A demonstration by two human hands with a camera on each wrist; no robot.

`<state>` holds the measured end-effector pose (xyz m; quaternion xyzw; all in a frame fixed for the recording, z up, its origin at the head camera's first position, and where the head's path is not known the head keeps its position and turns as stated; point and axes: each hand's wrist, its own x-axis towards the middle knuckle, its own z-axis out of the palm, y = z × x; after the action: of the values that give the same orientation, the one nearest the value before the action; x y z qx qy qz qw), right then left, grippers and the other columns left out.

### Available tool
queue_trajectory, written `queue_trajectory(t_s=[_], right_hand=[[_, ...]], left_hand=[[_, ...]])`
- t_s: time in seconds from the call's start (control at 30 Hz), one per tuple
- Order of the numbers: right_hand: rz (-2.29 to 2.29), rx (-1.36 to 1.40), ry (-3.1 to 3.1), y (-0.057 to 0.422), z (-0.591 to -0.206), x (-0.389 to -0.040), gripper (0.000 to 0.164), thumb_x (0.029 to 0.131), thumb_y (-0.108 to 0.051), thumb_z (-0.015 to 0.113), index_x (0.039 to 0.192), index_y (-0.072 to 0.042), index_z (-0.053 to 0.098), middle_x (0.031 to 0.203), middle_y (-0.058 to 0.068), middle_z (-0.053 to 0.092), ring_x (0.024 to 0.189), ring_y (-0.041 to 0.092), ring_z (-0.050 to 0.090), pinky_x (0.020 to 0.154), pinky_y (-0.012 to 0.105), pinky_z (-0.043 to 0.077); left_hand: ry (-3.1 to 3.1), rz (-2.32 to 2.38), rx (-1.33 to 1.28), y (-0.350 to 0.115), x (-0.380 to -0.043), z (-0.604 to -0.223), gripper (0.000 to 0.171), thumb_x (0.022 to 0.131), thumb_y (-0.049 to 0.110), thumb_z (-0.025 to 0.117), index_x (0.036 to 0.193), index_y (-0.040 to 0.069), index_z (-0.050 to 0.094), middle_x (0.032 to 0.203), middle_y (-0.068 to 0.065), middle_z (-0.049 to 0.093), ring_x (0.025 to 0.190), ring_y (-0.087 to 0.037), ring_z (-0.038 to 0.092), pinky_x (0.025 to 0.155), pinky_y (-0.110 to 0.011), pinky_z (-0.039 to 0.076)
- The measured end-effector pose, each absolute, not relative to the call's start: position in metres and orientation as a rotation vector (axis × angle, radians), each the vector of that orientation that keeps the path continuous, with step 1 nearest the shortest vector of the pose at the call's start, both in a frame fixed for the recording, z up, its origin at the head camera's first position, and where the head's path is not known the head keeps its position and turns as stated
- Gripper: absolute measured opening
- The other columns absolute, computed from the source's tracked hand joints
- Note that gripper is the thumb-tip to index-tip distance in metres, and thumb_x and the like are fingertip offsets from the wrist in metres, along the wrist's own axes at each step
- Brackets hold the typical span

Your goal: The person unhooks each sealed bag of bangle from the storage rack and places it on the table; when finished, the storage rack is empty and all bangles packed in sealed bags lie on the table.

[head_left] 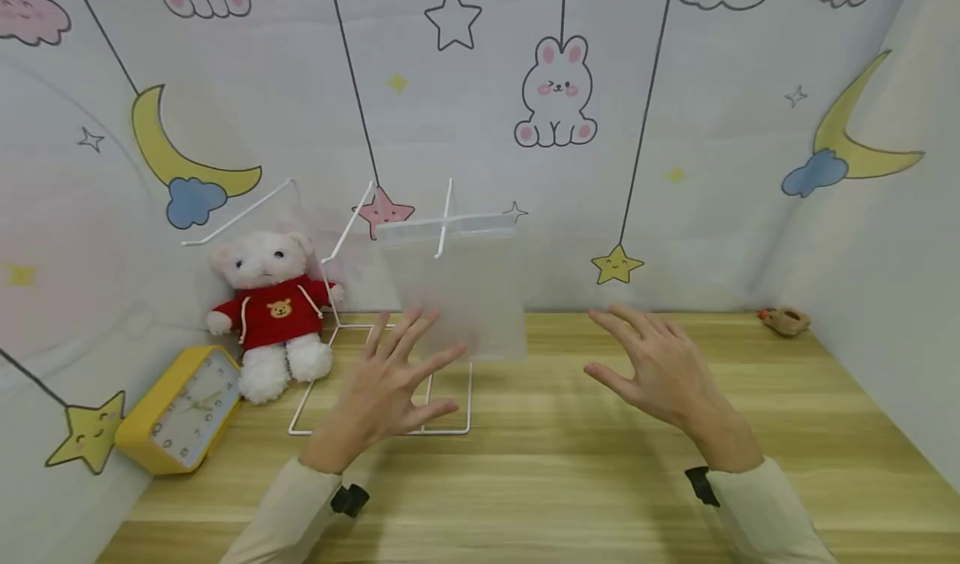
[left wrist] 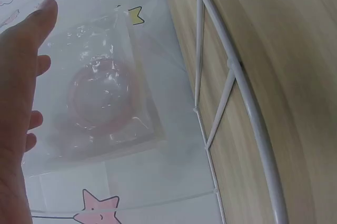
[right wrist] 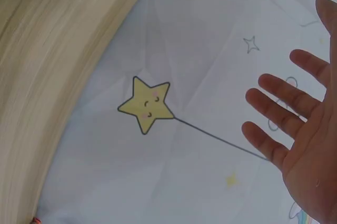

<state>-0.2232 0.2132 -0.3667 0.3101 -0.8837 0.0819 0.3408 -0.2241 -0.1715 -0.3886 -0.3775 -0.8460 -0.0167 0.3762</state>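
Observation:
A translucent plastic bag [head_left: 480, 297] hangs from a prong of the white wire rack [head_left: 470, 397]. Seen from the left wrist, the bag [left wrist: 142, 124] has a faint pink round shape [left wrist: 79, 98] within or behind it; which of the two I cannot tell. My left hand [head_left: 390, 381] is beside the bag's lower left, fingers spread and gripping nothing; whether it touches the bag is unclear. Over the table to the right of the bag is my right hand [head_left: 667, 372], its fingers extended and its palm bare in the right wrist view.
A white plush bear [head_left: 273, 314] in a red hoodie sits behind the rack's left side. In front of it stands a yellow clock [head_left: 180, 410]. A small brown object [head_left: 786, 321] lies at the table's far right corner. Printed cloth walls surround the wooden table [head_left: 570, 481].

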Motion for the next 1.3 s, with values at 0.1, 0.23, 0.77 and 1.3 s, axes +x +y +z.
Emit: queue_trajectory(t_s=[0.1,0.23,0.77,1.3], right_hand=[[0.219,0.825,-2.325,0.208,-0.367,-0.221,0.062,0.095,-0.058,0.058,0.137,-0.012,0.059,0.121,0.012,0.066,0.104,0.037,0.065,0.084,0.054,0.051],[0.22,0.834,-2.35,0.198,-0.365,-0.222,0.056,0.091,-0.046,0.068,0.134,-0.011,0.061,0.118,0.009,0.068,0.103,0.034,0.067,0.083,0.051,0.053],[0.554,0.797,-2.36,0.142,-0.345,-0.243,0.039,0.093,-0.039,0.07,0.12,-0.01,0.07,0.095,0.004,0.074,0.082,0.02,0.07,0.062,0.036,0.054],[0.735,0.896,-2.341,0.104,-0.343,-0.254,0.03,0.091,-0.039,0.072,0.093,-0.011,0.062,0.083,0.001,0.069,0.073,0.018,0.068,0.057,0.027,0.051]], left_hand=[[-2.172,-0.079,-0.992,-0.172,-0.224,-0.391,0.07,0.092,0.077,0.034,0.136,0.031,0.062,0.147,-0.018,0.046,0.139,-0.036,0.039,0.115,-0.058,0.021],[-2.188,-0.127,-1.05,-0.172,-0.225,-0.394,0.066,0.09,0.077,0.043,0.133,0.031,0.065,0.142,-0.016,0.051,0.132,-0.035,0.046,0.111,-0.058,0.028],[-2.268,-0.197,-1.129,-0.17,-0.228,-0.403,0.054,0.09,0.068,0.056,0.128,0.031,0.068,0.122,-0.007,0.063,0.115,-0.031,0.058,0.099,-0.052,0.043],[-2.513,-0.239,-1.252,-0.158,-0.22,-0.421,0.036,0.088,0.049,0.072,0.118,0.029,0.072,0.111,0.006,0.066,0.107,-0.016,0.061,0.1,-0.047,0.043]])
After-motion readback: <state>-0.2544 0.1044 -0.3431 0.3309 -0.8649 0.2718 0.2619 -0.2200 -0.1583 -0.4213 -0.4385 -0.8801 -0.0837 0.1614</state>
